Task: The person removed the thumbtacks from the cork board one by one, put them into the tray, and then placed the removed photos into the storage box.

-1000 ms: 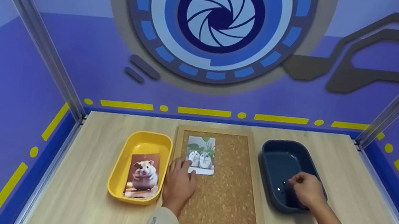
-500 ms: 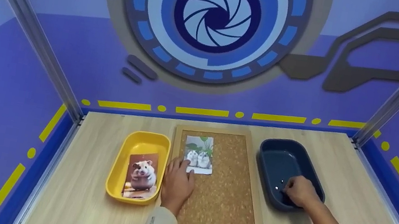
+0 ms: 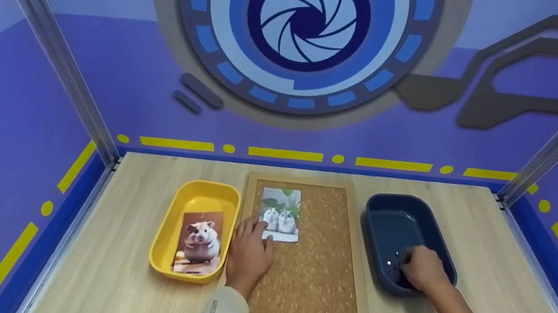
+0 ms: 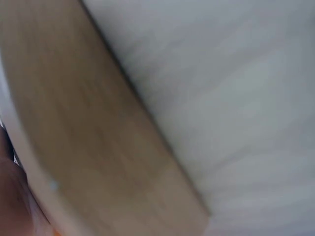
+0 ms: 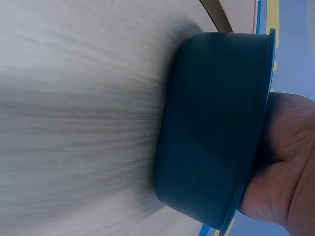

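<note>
My left hand (image 3: 249, 257) lies over the left side of a wood-framed cork board (image 3: 315, 277). Its fingertips touch the lower left of a photo (image 3: 279, 219) of two white hamsters, which lies on the cork. Down in a dark blue tray (image 3: 388, 221) is my right hand (image 3: 425, 269), fingers bent towards the tray floor among tiny shiny pieces (image 3: 389, 263), too small to identify. Its fingertips are hidden, so a hold on any piece cannot be made out. In the right wrist view, the hand (image 5: 285, 162) reaches over the tray's rim.
Left of the board stands a yellow tray (image 3: 201, 192) with a photo (image 3: 200, 243) of a hamster in it. Board and trays sit on a light wooden table (image 3: 125, 244), enclosed by blue-purple printed panels (image 3: 89, 60) with metal corner posts.
My right hand has lowered from above the tray to its floor, fingertips moving slightly left and down. The left hand stays on the photo and board.
</note>
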The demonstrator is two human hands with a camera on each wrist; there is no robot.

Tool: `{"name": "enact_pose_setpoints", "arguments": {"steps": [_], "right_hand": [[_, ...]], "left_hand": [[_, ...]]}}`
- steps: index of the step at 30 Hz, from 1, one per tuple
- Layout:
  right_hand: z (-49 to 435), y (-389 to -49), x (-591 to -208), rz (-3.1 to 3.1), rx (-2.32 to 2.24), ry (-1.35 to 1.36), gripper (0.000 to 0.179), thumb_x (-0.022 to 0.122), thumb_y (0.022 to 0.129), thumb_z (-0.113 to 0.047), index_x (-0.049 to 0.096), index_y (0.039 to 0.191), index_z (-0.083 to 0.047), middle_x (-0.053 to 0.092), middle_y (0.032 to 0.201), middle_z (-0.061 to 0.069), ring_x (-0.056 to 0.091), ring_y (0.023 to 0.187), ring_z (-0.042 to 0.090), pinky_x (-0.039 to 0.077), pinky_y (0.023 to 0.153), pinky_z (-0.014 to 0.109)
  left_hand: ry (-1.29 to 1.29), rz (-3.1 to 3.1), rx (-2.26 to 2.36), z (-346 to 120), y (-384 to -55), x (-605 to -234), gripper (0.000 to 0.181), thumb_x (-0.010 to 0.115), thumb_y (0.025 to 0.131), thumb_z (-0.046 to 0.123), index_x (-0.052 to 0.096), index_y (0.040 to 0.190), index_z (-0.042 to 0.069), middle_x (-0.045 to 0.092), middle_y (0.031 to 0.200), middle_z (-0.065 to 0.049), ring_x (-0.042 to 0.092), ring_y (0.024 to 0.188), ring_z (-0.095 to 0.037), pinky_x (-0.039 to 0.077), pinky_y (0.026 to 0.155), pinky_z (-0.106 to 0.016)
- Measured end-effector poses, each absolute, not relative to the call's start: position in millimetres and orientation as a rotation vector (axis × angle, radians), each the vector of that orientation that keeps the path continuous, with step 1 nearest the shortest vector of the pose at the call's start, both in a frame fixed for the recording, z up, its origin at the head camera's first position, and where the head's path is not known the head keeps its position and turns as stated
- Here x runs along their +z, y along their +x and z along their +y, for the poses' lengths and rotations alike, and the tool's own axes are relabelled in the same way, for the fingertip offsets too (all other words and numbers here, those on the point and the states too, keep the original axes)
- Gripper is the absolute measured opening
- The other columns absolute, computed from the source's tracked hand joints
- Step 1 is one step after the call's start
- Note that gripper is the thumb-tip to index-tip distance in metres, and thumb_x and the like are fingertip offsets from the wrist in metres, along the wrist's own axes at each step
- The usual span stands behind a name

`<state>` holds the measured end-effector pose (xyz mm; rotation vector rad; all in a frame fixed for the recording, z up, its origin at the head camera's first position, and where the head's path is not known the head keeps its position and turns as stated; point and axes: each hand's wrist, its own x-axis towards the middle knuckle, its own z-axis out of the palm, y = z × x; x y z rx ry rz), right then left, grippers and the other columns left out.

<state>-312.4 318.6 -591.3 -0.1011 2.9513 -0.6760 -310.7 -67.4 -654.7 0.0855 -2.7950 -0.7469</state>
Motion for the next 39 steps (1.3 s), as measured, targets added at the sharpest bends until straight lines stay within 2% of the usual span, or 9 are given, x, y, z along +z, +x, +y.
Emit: {"name": "enact_pose_setpoints", "arguments": {"steps": [7, 11, 16, 26, 39], "right_hand": [[316, -310, -589, 2.982, -0.653, -0.108, 0.013, 0.061, 0.081, -0.001, 0.072, 0.089, -0.001, 0.071, 0.084, 0.012, 0.062, 0.074, 0.022, 0.055, 0.066, 0.044], [313, -311, -582, 3.059, -0.672, -0.071, 0.014, 0.061, 0.085, -0.004, 0.072, 0.093, 0.0, 0.072, 0.089, 0.016, 0.066, 0.081, 0.028, 0.055, 0.072, 0.051], [306, -313, -573, 3.243, -0.741, -0.071, 0.016, 0.062, 0.089, -0.007, 0.07, 0.099, 0.003, 0.065, 0.095, 0.022, 0.065, 0.091, 0.04, 0.052, 0.081, 0.058], [281, -318, -556, 3.417, -0.974, -0.138, 0.011, 0.063, 0.092, -0.007, 0.07, 0.097, 0.0, 0.061, 0.093, 0.017, 0.059, 0.088, 0.034, 0.049, 0.077, 0.052], [214, -316, -549, 3.353, -1.106, -0.372, 0.009, 0.068, 0.091, -0.01, 0.07, 0.098, -0.005, 0.061, 0.092, 0.008, 0.059, 0.084, 0.024, 0.05, 0.073, 0.04]], "left_hand": [[0.085, -2.794, -0.767, -67, -312, -654, 0.036, 0.057, 0.098, 0.035, 0.061, 0.13, 0.02, 0.052, 0.144, -0.004, 0.045, 0.138, -0.026, 0.035, 0.118, -0.046], [0.08, -2.799, -0.758, -67, -313, -654, 0.036, 0.056, 0.098, 0.036, 0.061, 0.131, 0.02, 0.052, 0.145, -0.004, 0.045, 0.138, -0.026, 0.034, 0.118, -0.045], [0.081, -2.794, -0.757, -67, -314, -654, 0.037, 0.057, 0.098, 0.036, 0.061, 0.131, 0.02, 0.052, 0.144, -0.004, 0.044, 0.139, -0.025, 0.033, 0.119, -0.045], [0.063, -2.776, -0.728, -67, -311, -654, 0.037, 0.058, 0.097, 0.036, 0.062, 0.129, 0.018, 0.055, 0.14, -0.006, 0.046, 0.136, -0.026, 0.034, 0.118, -0.045], [0.091, -2.811, -0.75, -67, -311, -653, 0.038, 0.057, 0.098, 0.036, 0.061, 0.132, 0.019, 0.053, 0.143, -0.004, 0.045, 0.137, -0.025, 0.033, 0.119, -0.044]]}}
